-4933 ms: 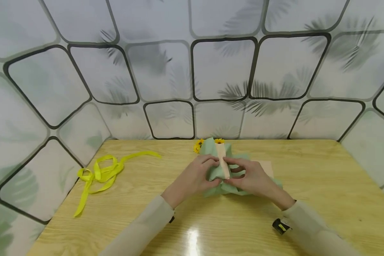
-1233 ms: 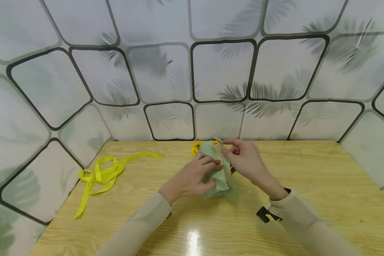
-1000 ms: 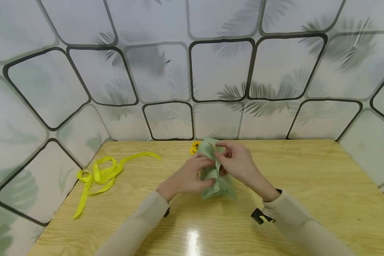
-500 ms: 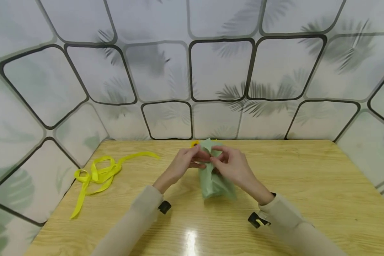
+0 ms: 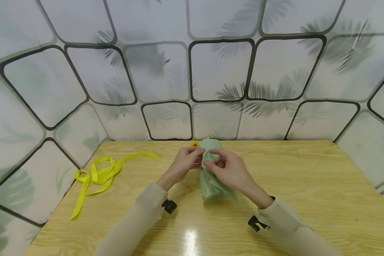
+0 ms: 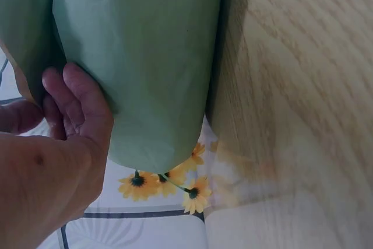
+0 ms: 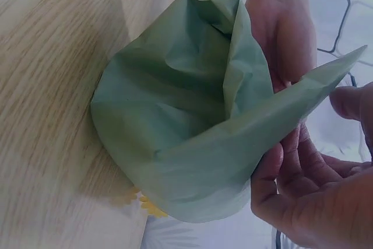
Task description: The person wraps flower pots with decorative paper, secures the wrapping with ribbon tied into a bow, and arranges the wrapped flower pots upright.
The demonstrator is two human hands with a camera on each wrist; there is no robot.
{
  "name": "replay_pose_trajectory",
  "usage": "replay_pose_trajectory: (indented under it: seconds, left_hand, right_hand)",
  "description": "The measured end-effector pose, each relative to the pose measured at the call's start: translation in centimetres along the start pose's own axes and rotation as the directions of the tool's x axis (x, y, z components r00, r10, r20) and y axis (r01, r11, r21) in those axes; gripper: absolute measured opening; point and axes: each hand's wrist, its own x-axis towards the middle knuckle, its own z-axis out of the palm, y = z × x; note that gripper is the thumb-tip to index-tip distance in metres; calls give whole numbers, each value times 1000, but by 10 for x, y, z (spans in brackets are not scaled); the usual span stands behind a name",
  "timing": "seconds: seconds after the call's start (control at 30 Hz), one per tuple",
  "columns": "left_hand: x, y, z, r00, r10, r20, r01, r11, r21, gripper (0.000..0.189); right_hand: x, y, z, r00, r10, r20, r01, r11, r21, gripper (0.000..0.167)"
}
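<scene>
A bundle in pale green wrapping paper [image 5: 211, 190] lies on the table with yellow flowers [image 6: 137, 185] sticking out at its far end. My left hand [image 5: 183, 164] is at the bundle's upper left and pinches the paper's overlapping edge between thumb and fingers. From the right, my right hand [image 5: 231, 170] pinches the same flap a little nearer to me. In the right wrist view the near end of the paper [image 7: 175, 97] gapes in loose folds, and one pointed corner stands out between the hands. Stems inside are hidden by the paper.
A tangled yellow ribbon [image 5: 105, 174] lies on the left of the wooden table [image 5: 307, 185]. A patterned cloth wall [image 5: 224, 71] rises behind the table's far edge. Black wrist mounts [image 5: 169, 206] hang at both sleeves.
The paper's right side, spread out earlier, has been folded over the bundle, covering the peach strip. My left hand has come off the bundle's left side to the flap's edge; the right hand shifted left.
</scene>
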Motion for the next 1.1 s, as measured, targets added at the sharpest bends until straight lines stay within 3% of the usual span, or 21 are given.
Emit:
replay_pose_trajectory:
  seconds: [0.27,0.37,0.53,0.6,0.77,0.9,1.0,1.1]
  left_hand:
    - [0,1,2,999,-32,-35,31,999,-21,23]
    - [0,1,2,999,-24,-31,24,1000,-13,23]
    - [0,1,0,1000,-27,17,27,1000,-13,24]
    - [1,0,-1,999,-28,35,29,999,-19,24]
    - [3,-3,0,998,-32,60,37,996,-83,27]
    - [3,-4,1,997,-24,67,31,994,-107,31]
    - [0,-2,0,999,-14,37,15,999,-32,36]
    - [-7,2,-2,1000,3,-31,2,983,182,41]
  right_hand:
    - [-8,8,-4,991,-125,51,125,992,7,31]
    - [-11,12,-5,984,-172,44,172,985,13,36]
    - [-15,24,-5,965,-263,-13,258,954,-154,48]
    - [-16,28,-5,961,-278,1,272,940,-207,54]
    - [-17,37,-3,954,-291,73,300,930,-214,65]
    - [-19,39,-1,953,-294,75,304,920,-246,69]
    - [-20,38,1,959,-276,72,284,915,-286,68]
    - [-21,35,3,962,-262,74,272,911,-309,65]
